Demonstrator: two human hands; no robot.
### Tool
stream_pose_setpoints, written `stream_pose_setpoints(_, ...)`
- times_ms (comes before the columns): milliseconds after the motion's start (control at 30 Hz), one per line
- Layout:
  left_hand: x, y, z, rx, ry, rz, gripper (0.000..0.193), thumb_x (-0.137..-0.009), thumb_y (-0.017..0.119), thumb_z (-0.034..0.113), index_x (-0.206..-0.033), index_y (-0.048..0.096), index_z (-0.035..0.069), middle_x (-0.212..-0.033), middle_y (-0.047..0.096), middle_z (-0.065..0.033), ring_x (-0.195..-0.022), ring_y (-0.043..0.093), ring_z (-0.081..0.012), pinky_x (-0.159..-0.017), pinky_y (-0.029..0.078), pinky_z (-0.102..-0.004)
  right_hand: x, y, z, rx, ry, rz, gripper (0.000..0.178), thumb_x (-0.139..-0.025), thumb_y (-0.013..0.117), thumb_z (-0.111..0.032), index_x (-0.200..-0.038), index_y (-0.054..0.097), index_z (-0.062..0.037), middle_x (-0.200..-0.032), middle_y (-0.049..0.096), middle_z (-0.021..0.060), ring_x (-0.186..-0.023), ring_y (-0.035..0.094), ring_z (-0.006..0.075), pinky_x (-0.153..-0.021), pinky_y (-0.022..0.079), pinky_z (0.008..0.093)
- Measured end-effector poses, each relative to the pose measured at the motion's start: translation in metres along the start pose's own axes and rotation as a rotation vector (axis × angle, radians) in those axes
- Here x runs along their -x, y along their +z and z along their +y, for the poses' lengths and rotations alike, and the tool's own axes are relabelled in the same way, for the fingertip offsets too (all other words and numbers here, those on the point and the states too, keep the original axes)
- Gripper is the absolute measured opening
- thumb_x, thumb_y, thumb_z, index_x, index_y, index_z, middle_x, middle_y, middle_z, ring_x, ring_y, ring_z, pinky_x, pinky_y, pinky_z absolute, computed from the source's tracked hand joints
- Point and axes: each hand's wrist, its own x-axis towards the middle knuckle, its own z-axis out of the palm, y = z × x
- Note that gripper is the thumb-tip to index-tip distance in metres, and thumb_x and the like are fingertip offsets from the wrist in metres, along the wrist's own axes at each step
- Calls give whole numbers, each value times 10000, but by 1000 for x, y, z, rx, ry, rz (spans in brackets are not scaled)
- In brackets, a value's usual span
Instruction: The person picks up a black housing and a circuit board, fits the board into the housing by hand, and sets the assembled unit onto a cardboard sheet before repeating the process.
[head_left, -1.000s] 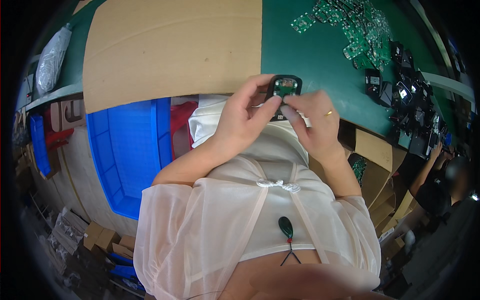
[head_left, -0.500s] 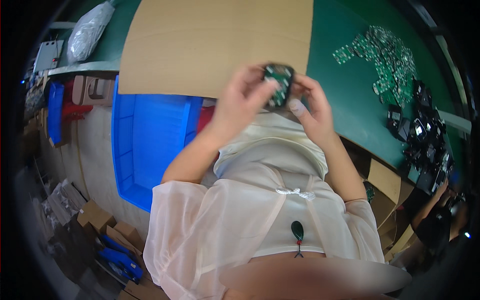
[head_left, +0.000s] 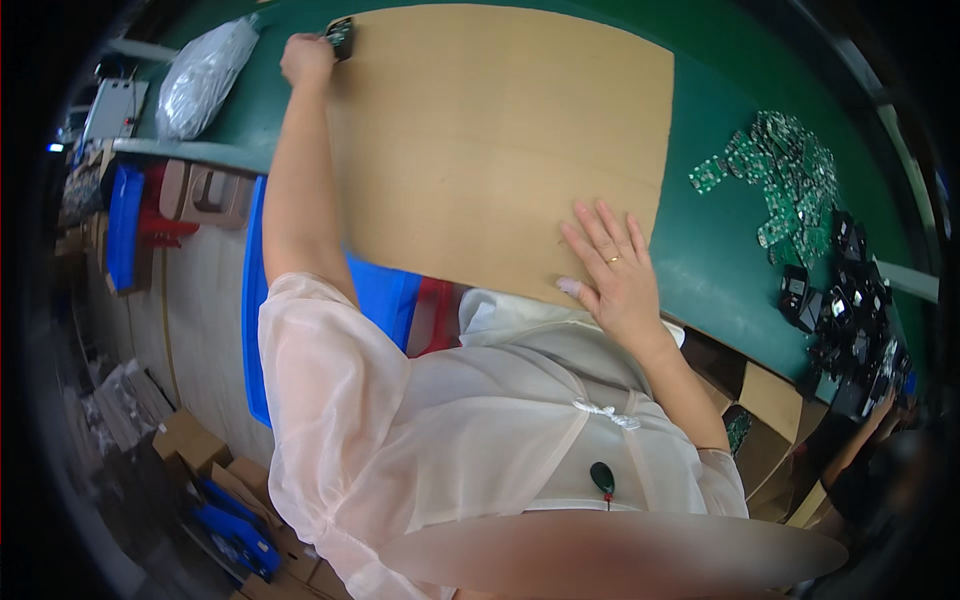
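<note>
Stretched out to the far left, my left hand [head_left: 308, 60] grips a small black case with a green circuit board [head_left: 341, 38] in it, at the far left corner of the cardboard sheet [head_left: 490, 130]. Whether the case rests on the sheet I cannot tell. My right hand [head_left: 615, 268] lies with fingers spread on the near right part of the cardboard, holding nothing. A ring and a light-coloured covering on the thumb tip show on it.
On the green table [head_left: 725, 270], a heap of green circuit boards [head_left: 790, 170] lies right, with black casings [head_left: 850, 310] nearer. A clear plastic bag [head_left: 205, 80] lies far left. A blue bin [head_left: 385, 300] stands below the table edge. Another person's arm [head_left: 855, 435] shows at lower right.
My left hand has carried the case with the board from near my body to the far left corner. My right hand has come off it and down onto the cardboard.
</note>
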Motion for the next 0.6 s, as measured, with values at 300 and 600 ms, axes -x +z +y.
stream_pose_setpoints(300, -55, 0, 8, -465, 78, -296, 288, -818, 471, 303, -1019, 623, 163, -1067, 599, -136, -1025, 558, -314, -842, 445, -398, -1, -2, 11, -242, -18, 84, 492, -767, 605, -301, -1214, 499, -123, -1333, 402, 85, -1246, 346, 277, -1045, 220, 474)
stream_pose_setpoints(600, 70, -17, 79, 204, 652, 36, 279, -838, 554, 148, -1095, 565, 38, -1019, 585, -146, -911, 574, -257, -785, 452, -339, 18, -86, 132, 324, 329, 644, 311, -727, 598, -85, -1038, 577, -95, -1095, 554, 91, -1019, 508, 278, -857, 402, 415)
